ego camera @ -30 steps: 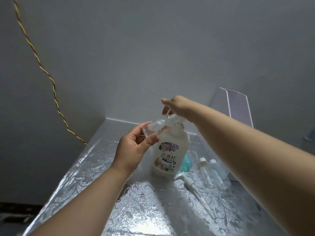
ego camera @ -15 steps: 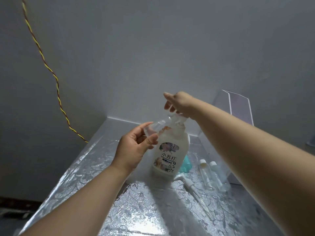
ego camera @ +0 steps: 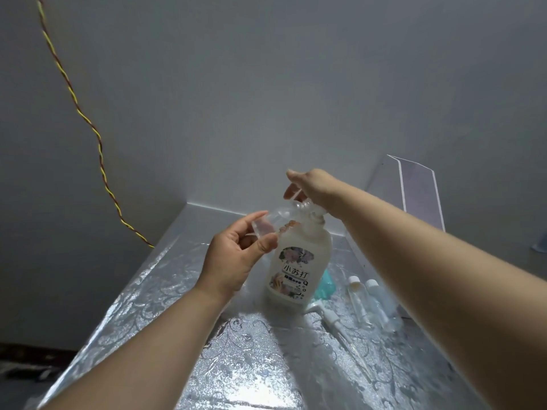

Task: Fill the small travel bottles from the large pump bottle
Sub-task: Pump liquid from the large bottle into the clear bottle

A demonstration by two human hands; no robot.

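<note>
left hand (ego camera: 236, 255): raised, thumb and fingers curled | right hand (ego camera: 313, 187): outstretched, palm down

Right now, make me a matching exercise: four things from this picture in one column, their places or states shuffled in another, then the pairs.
1. left hand
2. right hand
3. two capped travel bottles
4. twisted cord

a. hangs along the wall
b. stand on the table, right of the pump bottle
c. holds a small clear bottle at the spout
d. over the pump head

Pairs: 1-c, 2-d, 3-b, 4-a.
</note>
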